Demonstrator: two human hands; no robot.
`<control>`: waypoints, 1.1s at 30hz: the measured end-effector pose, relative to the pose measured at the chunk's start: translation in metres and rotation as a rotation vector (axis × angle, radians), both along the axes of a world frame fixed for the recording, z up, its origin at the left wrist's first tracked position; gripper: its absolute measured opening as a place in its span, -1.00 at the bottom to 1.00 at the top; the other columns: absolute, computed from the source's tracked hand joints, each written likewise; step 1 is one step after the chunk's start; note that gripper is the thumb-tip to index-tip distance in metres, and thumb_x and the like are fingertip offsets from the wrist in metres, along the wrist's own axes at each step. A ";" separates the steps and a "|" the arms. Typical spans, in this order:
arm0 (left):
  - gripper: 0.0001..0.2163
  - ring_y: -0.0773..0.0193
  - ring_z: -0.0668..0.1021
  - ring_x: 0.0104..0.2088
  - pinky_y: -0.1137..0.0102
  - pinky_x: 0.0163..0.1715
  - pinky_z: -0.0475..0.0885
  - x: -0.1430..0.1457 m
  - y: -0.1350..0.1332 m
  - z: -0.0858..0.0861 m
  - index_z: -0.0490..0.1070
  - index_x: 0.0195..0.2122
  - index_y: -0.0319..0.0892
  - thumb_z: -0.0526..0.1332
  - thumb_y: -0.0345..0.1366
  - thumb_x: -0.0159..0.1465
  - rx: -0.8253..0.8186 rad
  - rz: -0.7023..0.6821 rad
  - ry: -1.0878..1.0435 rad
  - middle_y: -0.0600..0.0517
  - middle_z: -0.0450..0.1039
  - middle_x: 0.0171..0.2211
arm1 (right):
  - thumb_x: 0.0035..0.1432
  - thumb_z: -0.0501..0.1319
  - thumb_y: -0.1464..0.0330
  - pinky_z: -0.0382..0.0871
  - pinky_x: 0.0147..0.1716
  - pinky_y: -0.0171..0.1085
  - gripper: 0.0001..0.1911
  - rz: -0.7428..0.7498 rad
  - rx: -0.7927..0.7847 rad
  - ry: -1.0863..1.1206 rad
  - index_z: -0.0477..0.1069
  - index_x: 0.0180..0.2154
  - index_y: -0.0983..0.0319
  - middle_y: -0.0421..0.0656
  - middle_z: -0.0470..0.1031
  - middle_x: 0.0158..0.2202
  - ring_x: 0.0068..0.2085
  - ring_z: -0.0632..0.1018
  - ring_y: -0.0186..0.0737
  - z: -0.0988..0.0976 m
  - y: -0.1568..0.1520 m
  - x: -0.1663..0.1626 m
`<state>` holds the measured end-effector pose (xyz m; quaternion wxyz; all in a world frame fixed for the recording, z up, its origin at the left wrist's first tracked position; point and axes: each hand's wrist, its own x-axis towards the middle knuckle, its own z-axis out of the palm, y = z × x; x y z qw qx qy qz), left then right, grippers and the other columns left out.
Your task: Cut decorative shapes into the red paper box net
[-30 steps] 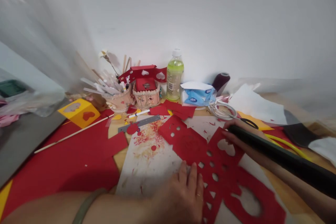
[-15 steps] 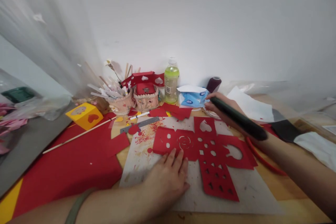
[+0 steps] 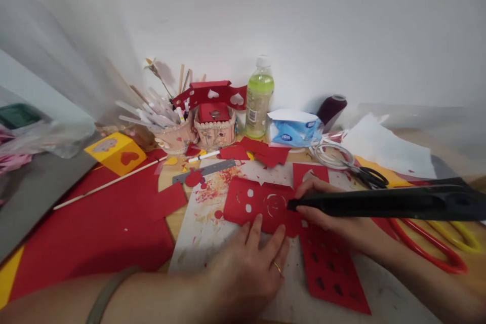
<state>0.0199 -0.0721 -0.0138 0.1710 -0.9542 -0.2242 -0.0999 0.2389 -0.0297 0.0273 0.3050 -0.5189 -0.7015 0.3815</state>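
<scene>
Red paper (image 3: 243,190) with cut-out shapes lies unfolded as a cross on a stained white board (image 3: 207,235). My left hand (image 3: 250,258) rests with fingers spread on its lower edge, just below a ring of curved slits. In my right hand (image 3: 322,207) is a long black utility knife (image 3: 364,203). Its tip end points left, close to the right side of the ring of slits; I cannot make out the blade. The right hand covers the middle squares of the paper and part of a heart cut-out.
Scissors (image 3: 370,176) and a red-handled tool (image 3: 429,250) lie at the right. Behind are a tissue pack (image 3: 294,131), a bottle (image 3: 259,106) and a pen basket (image 3: 172,139). A steel ruler (image 3: 222,166), yellow box (image 3: 117,154) and red sheet (image 3: 102,243) lie left.
My right hand has come down and left with the utility knife, from above the paper's right side to beside the ring of slits. Scissors it covered now show. The view has shifted slightly.
</scene>
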 end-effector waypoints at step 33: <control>-0.60 0.21 0.56 -0.05 0.41 -0.13 0.49 -0.006 0.011 0.002 0.25 0.20 -0.21 -0.15 -0.45 0.40 0.009 -0.051 0.012 -0.01 0.30 0.18 | 0.01 0.30 0.32 0.45 -0.49 -0.44 -0.90 0.038 -0.069 -0.004 0.41 -0.36 0.08 -0.29 0.49 -0.45 -0.44 0.53 -0.35 -0.004 0.014 -0.001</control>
